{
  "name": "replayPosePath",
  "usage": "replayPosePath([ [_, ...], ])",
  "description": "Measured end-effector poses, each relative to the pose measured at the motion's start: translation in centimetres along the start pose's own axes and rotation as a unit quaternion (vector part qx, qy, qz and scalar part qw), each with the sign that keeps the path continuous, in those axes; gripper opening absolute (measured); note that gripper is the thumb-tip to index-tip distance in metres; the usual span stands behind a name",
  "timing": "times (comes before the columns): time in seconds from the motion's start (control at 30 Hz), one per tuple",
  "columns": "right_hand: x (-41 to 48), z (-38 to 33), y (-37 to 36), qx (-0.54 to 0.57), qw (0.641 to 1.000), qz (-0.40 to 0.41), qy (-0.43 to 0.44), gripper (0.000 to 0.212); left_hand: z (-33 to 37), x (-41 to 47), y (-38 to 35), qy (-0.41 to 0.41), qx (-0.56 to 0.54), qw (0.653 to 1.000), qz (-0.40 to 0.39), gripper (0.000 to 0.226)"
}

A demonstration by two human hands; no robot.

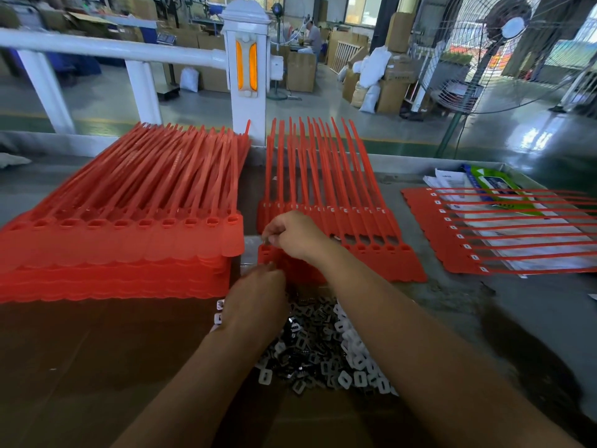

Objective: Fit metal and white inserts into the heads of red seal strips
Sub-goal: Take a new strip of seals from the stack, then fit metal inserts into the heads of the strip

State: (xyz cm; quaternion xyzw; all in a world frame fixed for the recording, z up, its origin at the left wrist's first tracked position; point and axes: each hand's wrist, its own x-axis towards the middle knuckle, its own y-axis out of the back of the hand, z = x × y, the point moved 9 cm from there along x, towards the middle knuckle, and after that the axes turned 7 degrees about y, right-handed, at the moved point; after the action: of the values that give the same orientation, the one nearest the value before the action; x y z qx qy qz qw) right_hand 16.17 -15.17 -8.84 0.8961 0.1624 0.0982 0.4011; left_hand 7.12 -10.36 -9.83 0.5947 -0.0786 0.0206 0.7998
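Observation:
A sheet of joined red seal strips [381,253] lies in front of me, heads toward me. My right hand [295,236] hovers over its leftmost head [266,253] and pinches a small metal insert at its fingertips. My left hand [255,299] is below it, fingers bent down at the sheet's near edge; what it holds is hidden. A heap of metal and white inserts [326,347] lies on the cardboard under my forearms.
A tall stack of red strip sheets [122,250] fills the left. A sheet with white inserts fitted [478,234] lies on papers at the right. Brown cardboard [97,367] covers the near table. A white railing post [247,69] stands behind.

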Motion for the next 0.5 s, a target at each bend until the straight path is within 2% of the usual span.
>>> replayPosePath([
  [0.17, 0.37, 0.73, -0.43, 0.005, 1.000, -0.003, -0.025, 0.018, 0.10, -0.02, 0.04, -0.001, 0.006, 1.000, 0.005, 0.031],
  [0.5, 0.59, 0.68, -0.58, -0.030, 0.999, 0.021, -0.013, 0.019, 0.07, -0.04, 0.00, -0.005, 0.004, 1.000, 0.006, 0.030],
])
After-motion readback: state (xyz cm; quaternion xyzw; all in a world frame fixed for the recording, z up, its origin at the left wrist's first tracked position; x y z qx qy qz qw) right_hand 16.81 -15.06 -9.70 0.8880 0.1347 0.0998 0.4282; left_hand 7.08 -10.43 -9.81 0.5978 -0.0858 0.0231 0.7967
